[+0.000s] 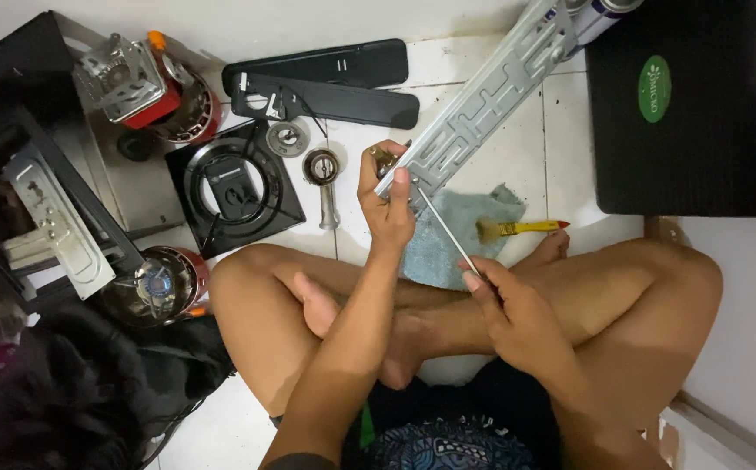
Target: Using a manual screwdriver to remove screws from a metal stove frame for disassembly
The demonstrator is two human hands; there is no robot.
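Perforated grey metal strip, long and slotted, runs diagonally from the top right of the view down to the middle, where its lower end meets the left hand. That hand is closed around the strip's end, thumb laid on its face, and a small brass-coloured fitting shows just above the knuckles. The right hand pinches a thin metal rod between thumb and forefinger; the rod slants up and left, and its tip reaches the strip's end beside the left thumb.

Both hands work above the crossed bare legs of a person sitting on a white tiled floor. Under the strip lies a blue-grey cloth, and a small paintbrush with a yellow handle rests at its right edge. Left of the hands are a round burner piece with a tube, a black square stove top with a ring grate, and two black flat covers near the wall. A dark case fills the top right corner.
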